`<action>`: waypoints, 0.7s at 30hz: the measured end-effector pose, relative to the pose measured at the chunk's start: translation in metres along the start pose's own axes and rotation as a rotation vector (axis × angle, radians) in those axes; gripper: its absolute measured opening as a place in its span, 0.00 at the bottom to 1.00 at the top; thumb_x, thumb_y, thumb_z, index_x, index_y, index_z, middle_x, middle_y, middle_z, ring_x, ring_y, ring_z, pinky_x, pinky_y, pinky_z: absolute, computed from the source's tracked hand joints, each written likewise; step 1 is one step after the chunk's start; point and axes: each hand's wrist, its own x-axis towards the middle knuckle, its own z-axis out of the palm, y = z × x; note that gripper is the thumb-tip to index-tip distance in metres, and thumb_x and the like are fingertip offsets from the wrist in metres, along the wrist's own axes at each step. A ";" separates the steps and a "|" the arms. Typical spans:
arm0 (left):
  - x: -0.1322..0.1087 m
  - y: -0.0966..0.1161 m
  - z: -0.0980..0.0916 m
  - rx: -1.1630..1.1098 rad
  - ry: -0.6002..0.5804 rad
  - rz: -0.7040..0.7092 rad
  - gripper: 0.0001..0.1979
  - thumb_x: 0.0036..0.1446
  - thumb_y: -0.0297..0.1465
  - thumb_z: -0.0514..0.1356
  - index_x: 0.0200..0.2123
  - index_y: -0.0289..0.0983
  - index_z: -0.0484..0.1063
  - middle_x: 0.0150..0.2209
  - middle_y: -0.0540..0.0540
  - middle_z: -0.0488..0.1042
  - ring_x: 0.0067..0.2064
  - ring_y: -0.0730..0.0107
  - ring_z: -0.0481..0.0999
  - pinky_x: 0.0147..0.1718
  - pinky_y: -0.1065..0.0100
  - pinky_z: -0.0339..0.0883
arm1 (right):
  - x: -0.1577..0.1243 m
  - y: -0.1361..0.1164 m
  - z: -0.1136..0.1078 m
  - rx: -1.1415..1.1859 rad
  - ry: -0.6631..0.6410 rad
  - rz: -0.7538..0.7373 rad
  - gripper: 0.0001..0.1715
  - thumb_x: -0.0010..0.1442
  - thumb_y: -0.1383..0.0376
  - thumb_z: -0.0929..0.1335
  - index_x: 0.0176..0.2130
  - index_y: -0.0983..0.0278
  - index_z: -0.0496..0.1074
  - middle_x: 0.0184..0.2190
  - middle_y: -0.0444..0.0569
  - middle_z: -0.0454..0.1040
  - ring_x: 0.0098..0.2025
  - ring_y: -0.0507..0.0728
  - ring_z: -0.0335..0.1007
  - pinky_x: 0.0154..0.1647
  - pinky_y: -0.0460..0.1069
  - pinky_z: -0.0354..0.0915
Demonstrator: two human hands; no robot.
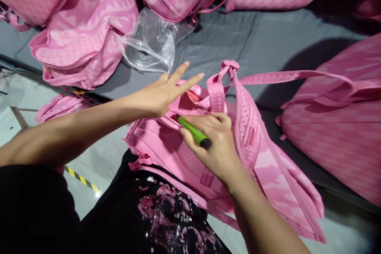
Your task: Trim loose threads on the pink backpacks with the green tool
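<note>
Right grip (216, 141), grey surface (214, 43), seemingly concrete floor (102, 149)

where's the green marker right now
In the head view, the green marker is near the middle, held in the right hand over the pink backpack, just below the spread left hand in the picture.

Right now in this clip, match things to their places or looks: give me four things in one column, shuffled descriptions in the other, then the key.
Things:
1. marker
2. plastic bag
3. tape
4. left hand

Descriptions:
A. yellow and black, on the floor
B. fingers spread, at the open backpack
C. green, held in the right hand
D. see-through, lying on the grey cloth

Pairs: 1-C, 2-D, 3-A, 4-B
</note>
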 end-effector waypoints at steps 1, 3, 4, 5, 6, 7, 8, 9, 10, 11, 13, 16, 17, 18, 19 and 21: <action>0.000 0.001 0.000 -0.001 -0.004 -0.011 0.57 0.52 0.19 0.59 0.73 0.52 0.24 0.75 0.40 0.20 0.72 0.43 0.50 0.61 0.53 0.61 | 0.002 -0.002 0.004 0.003 0.015 -0.007 0.11 0.67 0.60 0.68 0.46 0.59 0.78 0.43 0.47 0.83 0.43 0.58 0.78 0.55 0.59 0.57; 0.001 0.002 0.000 -0.003 -0.017 -0.024 0.58 0.52 0.19 0.59 0.73 0.52 0.24 0.75 0.40 0.20 0.72 0.42 0.50 0.60 0.52 0.62 | 0.005 -0.003 0.010 -0.003 0.030 -0.020 0.11 0.66 0.61 0.68 0.47 0.59 0.78 0.44 0.47 0.83 0.43 0.58 0.78 0.54 0.58 0.58; 0.001 0.002 0.000 -0.006 -0.023 -0.025 0.58 0.52 0.18 0.59 0.73 0.53 0.24 0.75 0.40 0.20 0.72 0.41 0.50 0.60 0.52 0.62 | 0.005 -0.003 0.012 -0.017 0.031 -0.024 0.11 0.66 0.61 0.68 0.47 0.59 0.78 0.44 0.47 0.83 0.43 0.58 0.78 0.54 0.58 0.58; 0.002 0.003 -0.001 -0.011 -0.028 -0.022 0.58 0.52 0.18 0.59 0.72 0.53 0.23 0.75 0.40 0.20 0.72 0.40 0.50 0.59 0.53 0.63 | 0.005 -0.003 0.013 -0.040 0.035 -0.023 0.11 0.66 0.61 0.68 0.47 0.59 0.78 0.44 0.47 0.83 0.43 0.59 0.78 0.54 0.59 0.57; 0.002 0.003 -0.001 -0.016 -0.035 -0.019 0.58 0.52 0.18 0.58 0.72 0.53 0.23 0.75 0.40 0.20 0.72 0.40 0.50 0.59 0.53 0.63 | 0.004 -0.003 0.013 -0.068 0.045 -0.019 0.11 0.66 0.61 0.69 0.47 0.59 0.78 0.43 0.47 0.84 0.43 0.59 0.77 0.53 0.59 0.57; 0.002 0.003 -0.001 -0.019 -0.041 -0.018 0.58 0.52 0.18 0.58 0.72 0.53 0.23 0.75 0.39 0.20 0.72 0.39 0.50 0.58 0.53 0.64 | 0.003 -0.003 0.014 -0.092 0.057 -0.017 0.11 0.66 0.62 0.69 0.46 0.59 0.78 0.42 0.46 0.84 0.43 0.59 0.77 0.53 0.59 0.57; 0.002 0.003 -0.002 -0.021 -0.045 -0.020 0.58 0.52 0.17 0.57 0.72 0.53 0.23 0.75 0.39 0.20 0.72 0.39 0.50 0.58 0.53 0.64 | 0.003 -0.003 0.014 -0.106 0.069 -0.021 0.11 0.66 0.62 0.69 0.46 0.60 0.78 0.41 0.46 0.84 0.43 0.59 0.77 0.53 0.59 0.57; 0.002 0.003 -0.002 -0.021 -0.047 -0.025 0.57 0.52 0.16 0.56 0.72 0.53 0.23 0.75 0.39 0.20 0.72 0.39 0.50 0.58 0.54 0.64 | 0.002 -0.003 0.014 -0.106 0.076 -0.030 0.11 0.66 0.62 0.69 0.47 0.60 0.78 0.41 0.46 0.84 0.44 0.59 0.77 0.52 0.58 0.58; 0.001 0.003 -0.002 -0.021 -0.045 -0.031 0.57 0.52 0.15 0.56 0.72 0.53 0.23 0.75 0.39 0.21 0.72 0.40 0.50 0.58 0.54 0.64 | 0.002 -0.004 0.015 -0.098 0.077 -0.040 0.11 0.66 0.62 0.69 0.47 0.60 0.78 0.41 0.47 0.84 0.44 0.59 0.77 0.52 0.58 0.58; 0.001 0.003 -0.001 -0.021 -0.039 -0.034 0.57 0.51 0.14 0.55 0.73 0.53 0.24 0.75 0.39 0.21 0.71 0.40 0.51 0.58 0.54 0.64 | 0.001 -0.005 0.016 -0.095 0.074 -0.046 0.12 0.66 0.62 0.69 0.48 0.60 0.77 0.42 0.47 0.84 0.45 0.59 0.77 0.52 0.58 0.58; -0.001 0.003 -0.001 -0.025 -0.023 -0.024 0.56 0.52 0.14 0.54 0.73 0.53 0.25 0.75 0.39 0.22 0.71 0.40 0.52 0.57 0.54 0.65 | 0.001 -0.007 0.018 -0.129 0.085 -0.033 0.11 0.66 0.62 0.69 0.47 0.60 0.77 0.41 0.46 0.84 0.45 0.59 0.77 0.51 0.58 0.59; -0.002 0.003 0.000 -0.027 -0.015 0.000 0.56 0.52 0.14 0.54 0.73 0.52 0.26 0.75 0.38 0.24 0.70 0.39 0.54 0.55 0.54 0.67 | 0.000 -0.010 0.017 -0.156 0.106 -0.013 0.11 0.65 0.63 0.69 0.47 0.60 0.77 0.40 0.46 0.84 0.42 0.59 0.78 0.49 0.57 0.59; -0.002 0.003 0.000 -0.025 -0.016 -0.001 0.55 0.52 0.13 0.53 0.73 0.52 0.26 0.75 0.38 0.24 0.70 0.39 0.54 0.54 0.55 0.68 | 0.000 -0.011 0.016 -0.142 0.093 -0.016 0.11 0.66 0.62 0.69 0.48 0.60 0.77 0.41 0.46 0.84 0.43 0.59 0.78 0.49 0.57 0.59; -0.002 0.003 0.000 -0.022 -0.015 -0.004 0.55 0.52 0.13 0.53 0.73 0.51 0.26 0.75 0.37 0.25 0.69 0.39 0.55 0.54 0.55 0.68 | 0.000 -0.011 0.016 -0.132 0.078 -0.020 0.12 0.66 0.62 0.68 0.48 0.60 0.77 0.41 0.47 0.84 0.43 0.59 0.78 0.49 0.57 0.60; -0.002 0.004 0.000 -0.018 -0.011 -0.007 0.54 0.53 0.13 0.53 0.73 0.51 0.27 0.75 0.37 0.25 0.69 0.39 0.56 0.54 0.55 0.68 | 0.001 -0.012 0.016 -0.139 0.069 -0.019 0.12 0.66 0.62 0.68 0.48 0.60 0.77 0.41 0.47 0.84 0.43 0.59 0.78 0.49 0.57 0.60; -0.002 0.004 0.000 -0.007 0.008 -0.004 0.53 0.54 0.13 0.53 0.74 0.49 0.29 0.75 0.36 0.27 0.68 0.41 0.57 0.54 0.56 0.68 | 0.002 -0.012 0.018 -0.197 0.081 -0.005 0.12 0.66 0.61 0.68 0.47 0.60 0.78 0.39 0.47 0.84 0.43 0.60 0.78 0.49 0.58 0.60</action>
